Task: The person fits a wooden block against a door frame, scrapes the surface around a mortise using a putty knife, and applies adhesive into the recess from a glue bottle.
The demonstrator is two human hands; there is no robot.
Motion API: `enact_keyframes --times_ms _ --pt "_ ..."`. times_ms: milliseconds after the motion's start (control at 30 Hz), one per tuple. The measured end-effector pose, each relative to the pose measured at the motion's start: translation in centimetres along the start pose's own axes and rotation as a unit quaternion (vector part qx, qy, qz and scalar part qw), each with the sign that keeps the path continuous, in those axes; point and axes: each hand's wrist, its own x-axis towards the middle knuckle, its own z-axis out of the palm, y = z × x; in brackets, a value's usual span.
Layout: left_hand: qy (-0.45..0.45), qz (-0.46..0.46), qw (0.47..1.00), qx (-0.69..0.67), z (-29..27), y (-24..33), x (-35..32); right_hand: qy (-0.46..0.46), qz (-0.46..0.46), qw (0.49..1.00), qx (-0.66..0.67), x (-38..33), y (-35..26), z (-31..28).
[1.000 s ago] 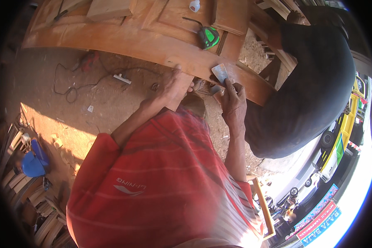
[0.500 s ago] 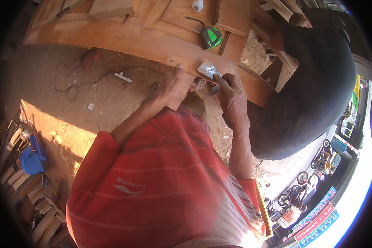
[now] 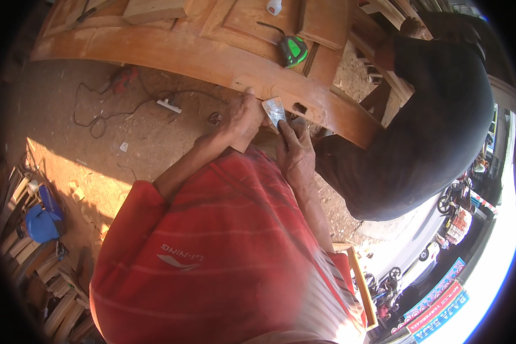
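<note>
Scraper, a grey metal blade pinched in the right hand, has dropped from above the door edge onto it, just beside the left hand clamped there, so scraping seems underway.

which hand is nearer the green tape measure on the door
Left, narrowly. The left hand rests on the door edge, below-left of the green tape measure. The right hand sits lower, holding a metal blade.
</note>
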Motion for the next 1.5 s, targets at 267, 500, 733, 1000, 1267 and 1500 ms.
enact_keyframes --times_ms 267,500,733,1000,1267,1500 --pt "0.041 0.023 0.998 0.043 -0.6 0.7 -0.7 0.052 -0.024 0.998 0.010 0.6 -1.2 1.3" --pt "0.017 0.005 0.999 -0.033 -0.4 -0.7 -0.3 0.048 -0.032 0.998 0.004 0.2 -0.9 1.8" --pt "0.016 -0.016 1.000 0.012 -0.4 -1.4 0.4 0.061 0.013 0.998 0.020 0.5 -0.4 3.1" --pt "-0.067 0.074 0.962 0.253 -1.4 2.5 -1.0 0.056 0.000 0.998 -0.022 0.7 0.4 4.0" --pt "-0.049 -0.089 0.984 -0.148 -1.0 4.5 -2.8 0.066 0.029 0.997 -0.003 4.9 -1.0 1.2" --pt "0.025 -0.012 0.999 0.040 -1.1 0.2 -0.6 0.013 -0.001 1.000 0.002 3.0 -1.6 1.2"
